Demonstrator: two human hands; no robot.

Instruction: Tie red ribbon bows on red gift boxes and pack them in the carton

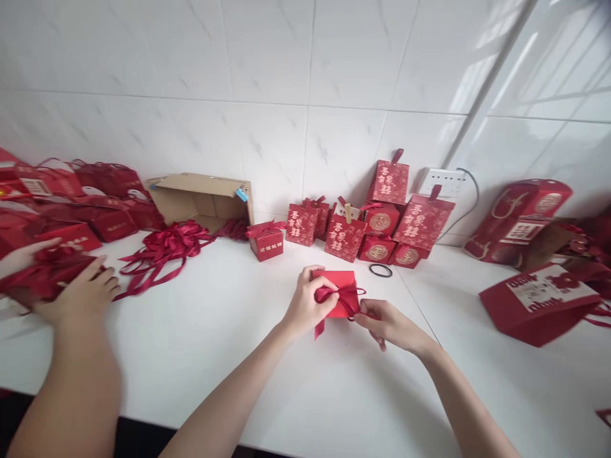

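A small red gift box lies on the white counter in front of me, with a red ribbon crossing its top. My left hand is closed, pinching a loop of that ribbon at the box's left side. My right hand is closed on the ribbon's other end just right of the box. At the far left another person's hand rests on a red box wrapped in ribbon.
Finished red boxes are stacked against the tiled wall. A black hair tie lies near them. A heap of red ribbons spills from an open cardboard box. Red bags lie at the right, more red boxes at the left.
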